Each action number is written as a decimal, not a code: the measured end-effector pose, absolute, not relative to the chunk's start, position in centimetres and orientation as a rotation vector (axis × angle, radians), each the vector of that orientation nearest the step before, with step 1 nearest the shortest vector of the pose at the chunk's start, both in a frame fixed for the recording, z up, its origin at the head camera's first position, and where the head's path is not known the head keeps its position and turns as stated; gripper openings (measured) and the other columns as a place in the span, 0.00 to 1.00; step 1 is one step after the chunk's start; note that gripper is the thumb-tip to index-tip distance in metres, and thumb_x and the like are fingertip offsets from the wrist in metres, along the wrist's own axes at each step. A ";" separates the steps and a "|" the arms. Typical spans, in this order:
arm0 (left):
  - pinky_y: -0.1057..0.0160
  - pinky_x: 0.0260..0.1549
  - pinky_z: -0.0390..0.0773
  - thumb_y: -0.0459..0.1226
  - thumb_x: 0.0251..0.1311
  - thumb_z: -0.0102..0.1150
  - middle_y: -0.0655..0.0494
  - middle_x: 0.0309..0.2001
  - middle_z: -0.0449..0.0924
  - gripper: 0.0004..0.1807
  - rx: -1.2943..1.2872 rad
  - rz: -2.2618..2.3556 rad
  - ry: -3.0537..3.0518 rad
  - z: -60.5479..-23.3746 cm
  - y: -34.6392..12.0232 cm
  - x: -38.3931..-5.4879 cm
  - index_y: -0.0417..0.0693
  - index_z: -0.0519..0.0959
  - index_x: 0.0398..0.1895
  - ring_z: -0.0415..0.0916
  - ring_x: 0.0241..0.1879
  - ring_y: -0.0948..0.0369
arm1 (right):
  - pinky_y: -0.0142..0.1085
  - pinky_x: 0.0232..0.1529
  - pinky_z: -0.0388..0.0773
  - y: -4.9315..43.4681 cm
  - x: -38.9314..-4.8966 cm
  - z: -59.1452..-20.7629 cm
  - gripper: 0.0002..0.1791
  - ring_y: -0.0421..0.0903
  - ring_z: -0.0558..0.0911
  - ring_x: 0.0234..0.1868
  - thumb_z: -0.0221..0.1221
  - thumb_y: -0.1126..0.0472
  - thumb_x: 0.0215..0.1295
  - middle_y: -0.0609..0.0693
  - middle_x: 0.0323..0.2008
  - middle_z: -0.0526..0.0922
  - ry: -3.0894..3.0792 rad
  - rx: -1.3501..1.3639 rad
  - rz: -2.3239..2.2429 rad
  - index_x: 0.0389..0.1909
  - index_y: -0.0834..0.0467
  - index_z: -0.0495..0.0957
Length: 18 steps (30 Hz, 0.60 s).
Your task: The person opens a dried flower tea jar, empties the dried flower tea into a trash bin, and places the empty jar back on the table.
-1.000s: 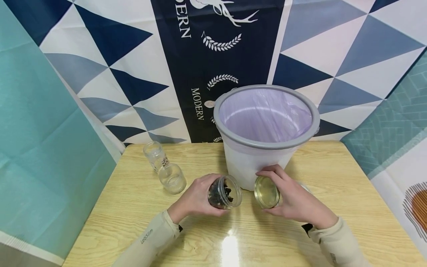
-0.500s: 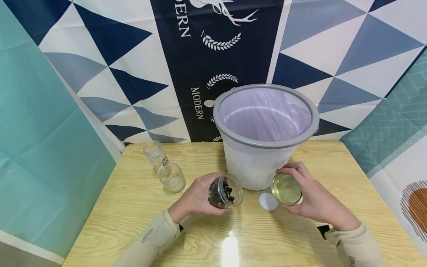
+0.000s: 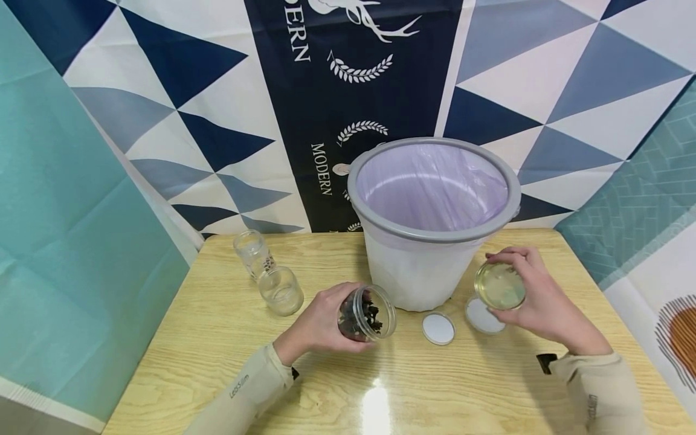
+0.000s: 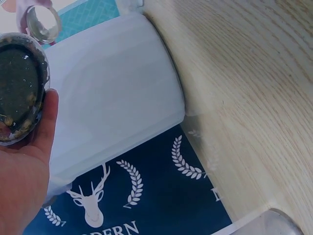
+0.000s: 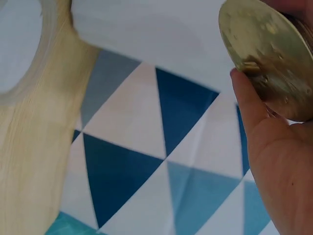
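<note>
My left hand [image 3: 326, 317] grips a clear jar [image 3: 356, 314] from its left side. The jar lies tilted with its mouth to the right, and dark, leaf-like pieces fill its lower part. In the left wrist view, the jar's base [image 4: 19, 88] shows the dark contents through it. To the right, my right hand [image 3: 535, 296] holds a round gold lid [image 3: 499, 286] by its edge, above the table. Its shiny gold face [image 5: 269, 54] fills the upper right of the right wrist view, with the thumb against its rim.
A white bin [image 3: 413, 278] with a grey rim and purple liner stands behind the hands. Two round white lids [image 3: 438, 328] lie in front of it, the right one [image 3: 485, 315] partly under the gold lid. Two clear glasses [image 3: 281, 291] stand at the left on the wooden table [image 3: 217, 338].
My right hand has moved right and slightly back with the gold lid, uncovering the two white lids on the table. The left hand and the jar have stayed nearly still.
</note>
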<state>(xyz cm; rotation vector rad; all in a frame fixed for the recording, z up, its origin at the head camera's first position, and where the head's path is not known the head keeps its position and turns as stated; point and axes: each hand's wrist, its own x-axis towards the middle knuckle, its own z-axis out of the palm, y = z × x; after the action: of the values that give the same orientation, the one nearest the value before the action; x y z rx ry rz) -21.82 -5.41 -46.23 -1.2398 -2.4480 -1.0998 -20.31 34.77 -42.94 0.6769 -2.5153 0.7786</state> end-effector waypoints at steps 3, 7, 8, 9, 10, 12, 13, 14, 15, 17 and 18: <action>0.61 0.56 0.84 0.49 0.33 0.87 0.52 0.55 0.84 0.50 -1.240 -1.092 -2.444 -46.3 -5.4 -21.8 0.43 0.74 0.64 0.82 0.54 0.60 | 0.14 0.53 0.56 35.8 -21.3 -43.2 0.53 0.38 0.63 0.57 0.83 0.72 0.27 0.61 0.58 0.68 -2.494 0.614 0.827 0.63 0.60 0.74; 0.60 0.56 0.84 0.49 0.33 0.86 0.53 0.56 0.83 0.50 -1.230 -1.084 -2.445 -46.4 -5.5 -21.8 0.45 0.74 0.65 0.82 0.54 0.60 | 0.26 0.54 0.62 36.9 -22.5 -43.6 0.52 0.47 0.65 0.55 0.82 0.69 0.35 0.64 0.56 0.68 -2.504 0.534 0.861 0.68 0.59 0.72; 0.60 0.56 0.84 0.49 0.33 0.86 0.53 0.56 0.83 0.50 -1.228 -1.085 -2.446 -46.4 -5.6 -21.8 0.46 0.74 0.65 0.82 0.54 0.60 | 0.32 0.56 0.64 37.1 -22.7 -43.7 0.51 0.51 0.66 0.56 0.81 0.69 0.37 0.65 0.57 0.67 -2.514 0.517 0.875 0.69 0.59 0.72; 0.60 0.56 0.84 0.49 0.33 0.86 0.53 0.57 0.83 0.50 -1.227 -1.088 -2.446 -46.4 -5.6 -21.8 0.47 0.73 0.65 0.82 0.55 0.60 | 0.40 0.57 0.66 37.4 -23.0 -43.8 0.51 0.55 0.66 0.56 0.80 0.68 0.40 0.66 0.58 0.66 -2.529 0.496 0.890 0.71 0.59 0.71; 0.60 0.56 0.83 0.49 0.33 0.86 0.53 0.57 0.83 0.51 -1.225 -1.091 -2.447 -46.4 -5.6 -21.8 0.47 0.73 0.65 0.82 0.55 0.60 | 0.49 0.57 0.67 37.6 -23.3 -43.9 0.51 0.59 0.67 0.57 0.79 0.67 0.42 0.67 0.59 0.65 -2.546 0.472 0.905 0.72 0.58 0.70; 0.60 0.57 0.83 0.48 0.33 0.86 0.53 0.57 0.83 0.51 -1.227 -1.099 -2.444 -46.5 -5.6 -21.8 0.47 0.73 0.66 0.82 0.55 0.59 | 0.63 0.54 0.65 38.1 -23.8 -44.2 0.50 0.66 0.66 0.60 0.78 0.65 0.48 0.69 0.61 0.63 -2.583 0.427 0.928 0.74 0.58 0.67; 0.60 0.57 0.83 0.49 0.32 0.86 0.53 0.57 0.83 0.51 -1.227 -1.103 -2.444 -46.4 -5.7 -21.8 0.47 0.73 0.66 0.82 0.55 0.59 | 0.68 0.53 0.64 38.4 -24.1 -44.3 0.49 0.68 0.65 0.61 0.77 0.64 0.50 0.70 0.62 0.62 -2.603 0.408 0.938 0.75 0.59 0.66; 0.60 0.57 0.83 0.49 0.32 0.86 0.53 0.57 0.83 0.51 -1.229 -1.105 -2.443 -46.4 -5.7 -21.8 0.47 0.73 0.66 0.82 0.56 0.59 | 0.70 0.53 0.63 38.6 -24.4 -44.5 0.48 0.70 0.65 0.61 0.76 0.62 0.53 0.71 0.63 0.62 -2.623 0.388 0.939 0.75 0.60 0.65; 0.60 0.57 0.83 0.49 0.32 0.86 0.53 0.57 0.83 0.51 -1.229 -1.108 -2.444 -46.4 -5.7 -21.8 0.46 0.73 0.66 0.82 0.56 0.59 | 0.71 0.54 0.62 38.9 -24.7 -44.7 0.48 0.71 0.64 0.62 0.76 0.61 0.54 0.71 0.64 0.61 -2.643 0.371 0.936 0.75 0.61 0.64; 0.60 0.58 0.83 0.49 0.32 0.86 0.53 0.57 0.83 0.52 -1.234 -1.113 -2.442 -46.4 -5.7 -21.8 0.46 0.73 0.66 0.82 0.56 0.58 | 0.71 0.54 0.63 39.3 -25.2 -45.1 0.47 0.72 0.64 0.62 0.75 0.58 0.57 0.73 0.65 0.60 -2.680 0.340 0.921 0.76 0.62 0.63; 0.60 0.58 0.83 0.49 0.32 0.86 0.53 0.58 0.83 0.52 -1.234 -1.116 -2.443 -46.3 -5.7 -21.8 0.46 0.73 0.66 0.82 0.56 0.58 | 0.70 0.54 0.63 39.6 -25.5 -45.3 0.47 0.72 0.64 0.61 0.74 0.57 0.58 0.73 0.65 0.60 -2.697 0.329 0.916 0.76 0.63 0.63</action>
<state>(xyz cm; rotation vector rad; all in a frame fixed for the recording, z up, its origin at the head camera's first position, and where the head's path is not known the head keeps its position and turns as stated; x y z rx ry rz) -21.81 -5.70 -46.34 -1.2339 -2.4435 -1.1160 -25.50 39.56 -45.26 0.3289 -2.6971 0.9163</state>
